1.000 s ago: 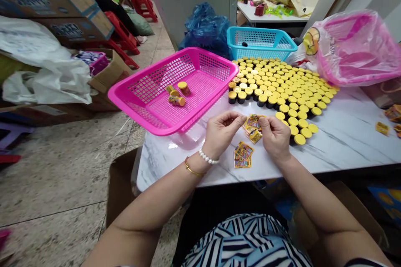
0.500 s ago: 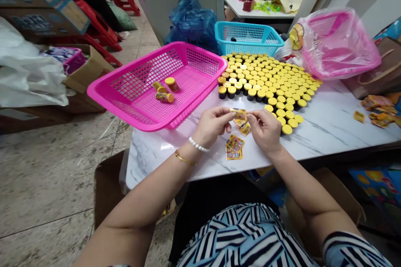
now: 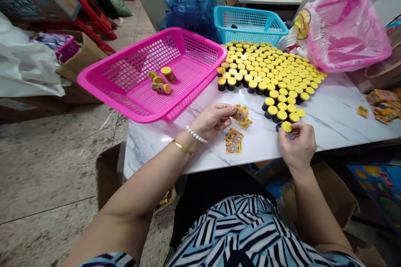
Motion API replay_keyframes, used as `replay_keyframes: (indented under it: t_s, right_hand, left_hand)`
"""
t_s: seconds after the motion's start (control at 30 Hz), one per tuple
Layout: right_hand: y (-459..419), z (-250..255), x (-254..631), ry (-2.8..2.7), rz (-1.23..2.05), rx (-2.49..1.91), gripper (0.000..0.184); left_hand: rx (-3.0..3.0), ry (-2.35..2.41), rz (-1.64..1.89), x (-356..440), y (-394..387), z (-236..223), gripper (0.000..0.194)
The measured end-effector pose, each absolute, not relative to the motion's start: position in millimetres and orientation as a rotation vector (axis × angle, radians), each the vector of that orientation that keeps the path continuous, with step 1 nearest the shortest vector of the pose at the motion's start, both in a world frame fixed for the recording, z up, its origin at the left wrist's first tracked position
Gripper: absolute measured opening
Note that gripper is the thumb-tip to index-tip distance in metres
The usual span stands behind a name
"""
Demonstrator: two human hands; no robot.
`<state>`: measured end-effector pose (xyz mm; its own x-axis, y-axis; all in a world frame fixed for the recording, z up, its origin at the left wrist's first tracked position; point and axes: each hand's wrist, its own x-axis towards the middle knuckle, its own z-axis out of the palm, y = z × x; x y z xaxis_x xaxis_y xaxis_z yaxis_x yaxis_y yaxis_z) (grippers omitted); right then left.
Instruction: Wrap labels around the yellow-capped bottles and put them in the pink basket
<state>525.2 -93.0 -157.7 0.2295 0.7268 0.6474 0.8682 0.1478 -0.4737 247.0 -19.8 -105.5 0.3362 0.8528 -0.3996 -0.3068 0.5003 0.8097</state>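
My left hand pinches a small yellow printed label sleeve between thumb and fingers, just above the table. Beneath and in front of it lie more printed label sleeves. My right hand has its thumb and fingers closed around a small black jar with a yellow lid, at the near corner of the group. Many similar yellow-lidded jars stand upright, packed closely together. Inside the pink basket lie several jars wearing printed labels.
A blue basket stands behind the jars. At the right are a plastic-lined pink basket and a pile of printed sleeves. Blue plastic bags sit behind the table. Cardboard boxes are stacked at left.
My right hand has left the label and moved right to grip a jar at the group's near corner. My left hand still holds the label. The view has shifted slightly.
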Motion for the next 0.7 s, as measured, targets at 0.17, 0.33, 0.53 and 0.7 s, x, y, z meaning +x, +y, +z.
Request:
replay_keyframes:
  t_s: [0.17,0.33,0.53,0.7]
  right_hand:
    - [-101.2,-132.6,493.9,-1.185,0.604,-1.168,0.049]
    - [-80.6,-122.4,463.1,-0.978,1.082,-0.921,0.027]
    - [-62.8,-132.4,445.3,-0.923,1.106,-0.939,0.027]
    - [-62.6,-133.7,446.2,-0.940,1.043,-1.024,0.025]
  left_hand:
    - [0.648,0.914,0.845,248.5,-19.1,-105.8,0.009]
    - [0.610,0.858,0.853,251.4,-20.8,-107.7,0.012]
    - [0.575,0.776,0.911,250.4,-21.6,-103.1,0.010]
    - [0.571,0.757,0.949,250.9,-20.5,-105.3,0.007]
